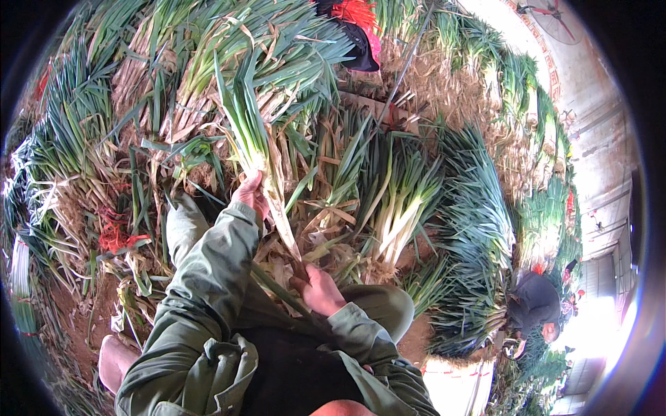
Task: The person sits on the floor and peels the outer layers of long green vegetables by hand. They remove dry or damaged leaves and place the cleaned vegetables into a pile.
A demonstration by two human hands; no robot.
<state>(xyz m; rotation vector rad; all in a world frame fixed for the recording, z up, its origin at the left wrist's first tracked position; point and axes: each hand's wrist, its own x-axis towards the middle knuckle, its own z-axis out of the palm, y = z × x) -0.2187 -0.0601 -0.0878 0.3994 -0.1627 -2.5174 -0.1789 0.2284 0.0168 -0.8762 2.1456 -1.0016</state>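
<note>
My left hand [252,194] is closed around a long green onion [251,142], just below where its leaves fan out. Its green leaves point up and away from me. Along its side runs a dry tan outer leaf [280,208], which slants down toward my right hand [319,289]. The fingers of my right hand are closed at the lower end of that dry leaf, over my lap. Part of the stalk's lower end is hard to make out there. A pile of untrimmed green onions [277,55] lies just beyond my left hand.
Pale-stemmed green onions [402,215] lie to the right, beside a long row of leafy bundles [475,222]. Red ties [118,232] and dry husks are on the ground at left. Another person [534,305] bends over at the far right. A dark cap-like item [359,48] sits at the back.
</note>
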